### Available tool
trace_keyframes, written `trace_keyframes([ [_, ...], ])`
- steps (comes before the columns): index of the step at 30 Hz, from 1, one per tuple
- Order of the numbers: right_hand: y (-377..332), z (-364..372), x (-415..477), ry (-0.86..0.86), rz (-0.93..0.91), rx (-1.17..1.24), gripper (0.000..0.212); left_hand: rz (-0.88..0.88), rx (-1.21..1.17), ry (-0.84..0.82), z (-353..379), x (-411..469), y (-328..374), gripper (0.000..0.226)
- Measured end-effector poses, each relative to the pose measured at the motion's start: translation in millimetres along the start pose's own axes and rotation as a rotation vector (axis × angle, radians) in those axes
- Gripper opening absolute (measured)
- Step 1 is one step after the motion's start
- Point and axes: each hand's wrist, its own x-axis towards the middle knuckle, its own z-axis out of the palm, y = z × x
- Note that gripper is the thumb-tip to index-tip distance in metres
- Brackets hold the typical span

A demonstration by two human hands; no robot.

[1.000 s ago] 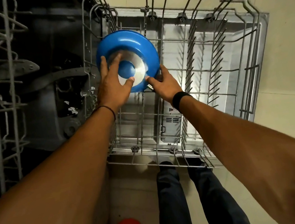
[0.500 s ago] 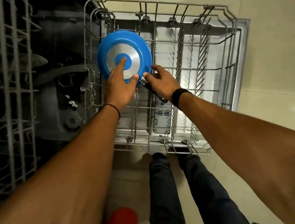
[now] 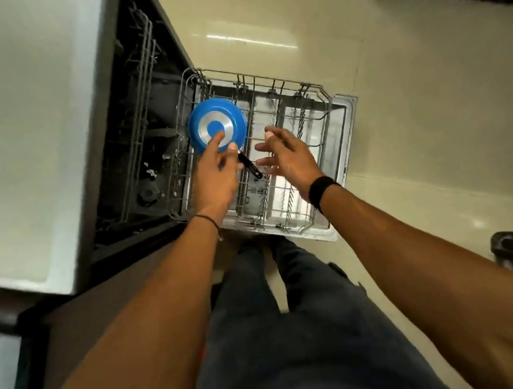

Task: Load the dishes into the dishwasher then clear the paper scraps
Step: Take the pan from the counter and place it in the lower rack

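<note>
The blue frying pan [image 3: 214,126] sits upside down in the left far corner of the pulled-out lower dishwasher rack [image 3: 299,96], its black handle [image 3: 249,165] pointing toward the person. The left grip [image 3: 214,175] is wide, with straight fingers reaching over the pan's near edge; contact cannot be told. The right grip [image 3: 289,158] is spread wide, holding nothing, just right of the handle.

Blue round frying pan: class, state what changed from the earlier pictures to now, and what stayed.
The right hand let go of the black handle and drew back, fingers spread. The blue round frying pan stays bottom-up in the grey wire rack, with the left hand still at its base.
</note>
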Motion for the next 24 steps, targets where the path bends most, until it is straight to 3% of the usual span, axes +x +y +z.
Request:
trace_keyframes([
  [8,-37,10,-89,-0.109,-0.114,0.012,0.032,0.032,-0.249,0.106,-29,-88,33,0.039],
  [12,-51,43,-109,-0.208,-0.184,-0.045,0.036,0.068,-0.355,0.244,-71,-117,32,0.039],
  [24,-13,249,-226,-0.716,-0.388,-0.33,0.033,0.196,-0.679,0.743,-238,-286,-69,0.029],
])
